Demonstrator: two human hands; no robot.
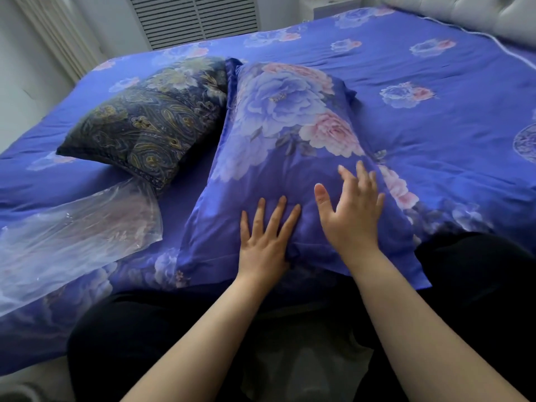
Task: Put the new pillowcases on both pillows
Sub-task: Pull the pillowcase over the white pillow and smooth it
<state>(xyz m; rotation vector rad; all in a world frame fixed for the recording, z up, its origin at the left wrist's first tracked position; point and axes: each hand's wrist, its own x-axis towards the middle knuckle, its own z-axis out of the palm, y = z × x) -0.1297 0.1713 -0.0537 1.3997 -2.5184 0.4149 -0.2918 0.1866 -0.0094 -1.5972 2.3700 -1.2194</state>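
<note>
A pillow in a blue floral pillowcase (284, 132) lies lengthwise on the bed in front of me. My left hand (265, 237) presses flat on its near end, fingers straight and spread. Just to the right, my right hand (352, 211) is spread open over the same pillow, fingers slightly blurred, and I cannot tell whether it touches the cloth. A second pillow in a dark paisley pillowcase (150, 126) lies to the left, touching the blue one at its far corner.
A clear plastic bag (72, 227) lies flattened on the bed at the near left, under the dark pillow's corner. The blue floral bedspread (435, 111) covers the bed. A padded headboard (478, 15) is at far right, a louvred panel (197, 18) behind.
</note>
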